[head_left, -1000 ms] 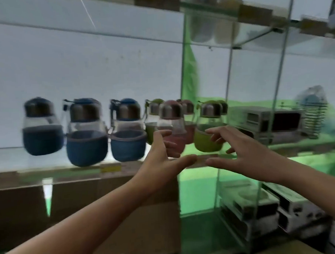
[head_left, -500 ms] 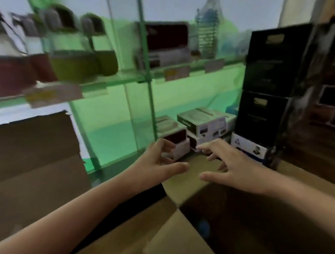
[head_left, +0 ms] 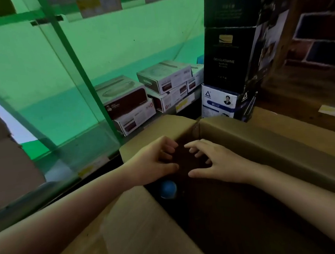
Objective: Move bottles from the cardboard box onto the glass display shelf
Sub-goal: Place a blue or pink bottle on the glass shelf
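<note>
Head view: both hands hang over the open box (head_left: 182, 126), palms down and near each other, above its dark interior. The left hand (head_left: 154, 162) has loosely curled fingers (head_left: 170, 146) and holds nothing. The right hand (head_left: 216, 161) has spread, slightly bent fingers (head_left: 192, 145), also empty. Neither hand touches a bottle.

One blue cap (head_left: 167, 188) shows inside the box, just below the left hand, near the left flap; it appears to belong to a bottle standing in the box. The rest of the interior is too dark to tell whether more bottles remain.

The display shelf with the placed bottles is out of frame; only a lower glass panel (head_left: 46, 93) and stacked cartons (head_left: 142, 97) behind it are visible.

Judgement: at least one bottle is left to move. The present step is a reach into the box; no grasp is made yet. How many bottles are already shelved cannot be told here.
</note>
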A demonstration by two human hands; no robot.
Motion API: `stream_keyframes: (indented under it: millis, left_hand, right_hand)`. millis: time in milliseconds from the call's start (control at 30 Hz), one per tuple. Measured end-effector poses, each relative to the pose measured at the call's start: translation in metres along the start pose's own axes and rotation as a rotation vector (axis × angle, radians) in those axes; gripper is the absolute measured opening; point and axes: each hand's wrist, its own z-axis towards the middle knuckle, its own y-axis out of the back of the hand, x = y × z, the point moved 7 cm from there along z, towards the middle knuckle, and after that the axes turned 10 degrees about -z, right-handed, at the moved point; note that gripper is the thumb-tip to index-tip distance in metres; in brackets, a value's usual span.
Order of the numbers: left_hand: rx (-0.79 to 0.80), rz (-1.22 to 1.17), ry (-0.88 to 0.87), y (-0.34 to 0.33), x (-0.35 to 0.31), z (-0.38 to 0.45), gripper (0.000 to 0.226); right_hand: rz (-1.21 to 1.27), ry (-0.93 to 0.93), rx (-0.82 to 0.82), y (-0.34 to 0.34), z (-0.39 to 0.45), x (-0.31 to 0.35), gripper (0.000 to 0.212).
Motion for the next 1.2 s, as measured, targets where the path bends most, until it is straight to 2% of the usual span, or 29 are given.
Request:
stream_keyframes:
  millis: [133,233,367,567,700,900,1200]
  left_hand:
    - [-0.040,0.007,-0.026,0.005,-0.004,0.006,0.029]
    - [-0.074,-0.006,-0.040,0.011,-0.005,0.009,0.024]
    - [-0.089,-0.023,-0.026,0.013,-0.003,0.012,0.022]
    - [-0.088,0.000,-0.006,0.012,0.000,0.009,0.019]
    - [-0.084,0.001,0.000,0.014,0.001,0.005,0.019]
    - [-0.104,-0.001,0.002,0.021,-0.001,0.002,0.018]
    - [-0.128,-0.053,-0.045,0.029,-0.020,-0.008,0.029]
  right_hand:
    - [0.053,-0.017,0.073,-0.018,0.006,-0.014,0.081]
    - [0.054,-0.002,0.138,-0.035,0.012,-0.017,0.081]
    - [0.008,0.055,0.189,-0.056,0.024,-0.012,0.077]
    - [-0.095,0.127,0.329,-0.116,0.050,-0.012,0.087]
    - [-0.212,0.107,0.412,-0.144,0.059,-0.010,0.087]
    - [-0.230,0.114,0.330,-0.124,0.056,0.005,0.075]
    - [-0.104,0.079,0.036,-0.010,0.028,0.036,0.066]
